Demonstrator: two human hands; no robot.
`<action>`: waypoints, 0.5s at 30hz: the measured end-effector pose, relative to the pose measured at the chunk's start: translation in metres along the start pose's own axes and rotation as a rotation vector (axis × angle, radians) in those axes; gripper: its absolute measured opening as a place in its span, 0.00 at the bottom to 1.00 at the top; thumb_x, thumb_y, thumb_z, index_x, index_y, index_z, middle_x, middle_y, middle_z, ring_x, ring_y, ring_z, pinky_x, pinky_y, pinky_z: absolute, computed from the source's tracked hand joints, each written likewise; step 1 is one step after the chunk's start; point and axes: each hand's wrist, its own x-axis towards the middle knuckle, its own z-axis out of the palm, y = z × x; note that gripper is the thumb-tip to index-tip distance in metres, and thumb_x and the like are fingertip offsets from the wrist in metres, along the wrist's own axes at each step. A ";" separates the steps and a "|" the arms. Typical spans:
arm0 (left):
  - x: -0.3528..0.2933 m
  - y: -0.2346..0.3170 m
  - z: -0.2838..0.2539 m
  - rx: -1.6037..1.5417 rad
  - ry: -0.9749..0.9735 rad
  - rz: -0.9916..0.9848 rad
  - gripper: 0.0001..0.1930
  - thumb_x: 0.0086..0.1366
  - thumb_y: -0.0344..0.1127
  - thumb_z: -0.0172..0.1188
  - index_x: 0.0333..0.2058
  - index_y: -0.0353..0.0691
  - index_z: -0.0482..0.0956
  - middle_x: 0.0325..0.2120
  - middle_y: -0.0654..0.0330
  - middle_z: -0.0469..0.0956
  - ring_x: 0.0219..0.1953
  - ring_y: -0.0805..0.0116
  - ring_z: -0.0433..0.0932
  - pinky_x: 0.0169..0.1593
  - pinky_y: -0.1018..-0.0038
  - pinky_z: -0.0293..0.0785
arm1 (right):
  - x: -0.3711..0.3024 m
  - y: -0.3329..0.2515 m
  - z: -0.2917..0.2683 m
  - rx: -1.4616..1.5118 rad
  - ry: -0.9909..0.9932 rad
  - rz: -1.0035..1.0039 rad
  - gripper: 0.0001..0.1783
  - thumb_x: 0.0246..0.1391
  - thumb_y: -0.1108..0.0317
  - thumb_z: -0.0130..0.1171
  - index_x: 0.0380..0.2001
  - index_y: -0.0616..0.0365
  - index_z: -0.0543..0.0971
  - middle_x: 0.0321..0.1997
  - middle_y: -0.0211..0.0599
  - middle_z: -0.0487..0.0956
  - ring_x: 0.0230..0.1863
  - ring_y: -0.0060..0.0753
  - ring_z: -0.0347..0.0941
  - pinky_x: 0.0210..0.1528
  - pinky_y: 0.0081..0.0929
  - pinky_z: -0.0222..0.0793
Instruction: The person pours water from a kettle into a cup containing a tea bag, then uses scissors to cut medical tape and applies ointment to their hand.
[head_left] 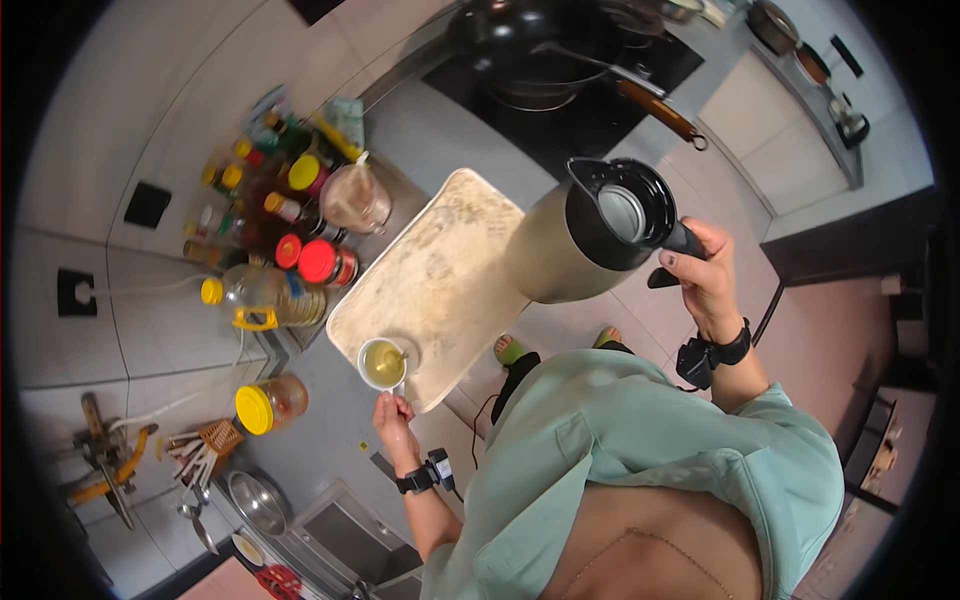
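My right hand (703,270) is closed round the black handle of a large vacuum jug (560,245). The jug has a champagne-coloured body and a black collar with a spout, and it is held up over the right side of the pale cutting board (440,270). My left hand (394,425) pinches the handle of a white cup (362,366) at the board's near left corner. Pale yellow liquid and a small yellowish piece show inside the cup. The jug is apart from the cup, and no stream shows between them.
Bottles and jars crowd the wall, among them an oil jug (285,297) and a red-lidded jar (328,264). A yellow-lidded jar (270,404) stands left of my left hand. Beyond the board, a wok (530,50) sits on the black cooktop (560,140). A sink (350,535) lies at the lower left.
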 end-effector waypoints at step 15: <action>-0.111 0.013 0.225 0.117 -0.340 0.123 0.14 0.67 0.40 0.48 0.23 0.40 0.65 0.17 0.67 0.61 0.18 0.78 0.57 0.22 0.80 0.52 | -0.153 0.016 -0.313 -0.210 0.644 0.085 0.05 0.37 0.73 0.64 0.19 0.59 0.76 0.14 0.18 0.66 0.16 0.10 0.56 0.18 0.13 0.49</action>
